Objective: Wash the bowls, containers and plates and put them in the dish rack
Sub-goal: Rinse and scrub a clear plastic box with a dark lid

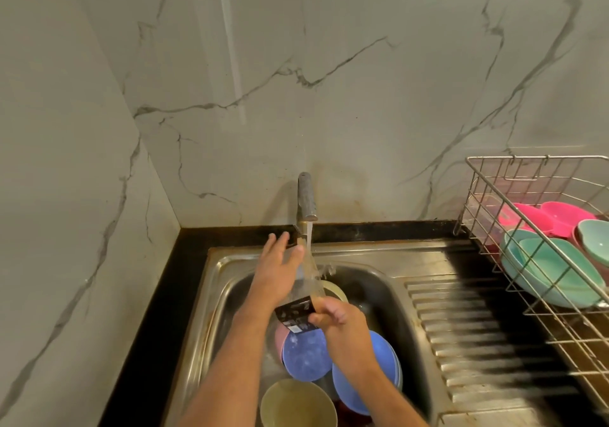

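Note:
Over the steel sink (227, 271) I hold a clear container (309, 278) with a black label, tilted under the running tap (307, 199). My left hand (280, 270) lies flat against its upper side with straight fingers. My right hand (333, 314) grips its lower end beside the label. Below them in the basin lie blue bowls (304, 355), a pink bowl (279, 337), a cream bowl (296, 403) and a cream dish (336, 290). At the right, the wire dish rack (487, 192) holds teal bowls (557, 271) and pink bowls (560, 219).
A ribbed steel drainboard (468, 344) lies between the basin and the rack. Marble walls close off the back and the left corner. A black counter edge (171, 294) runs round the sink.

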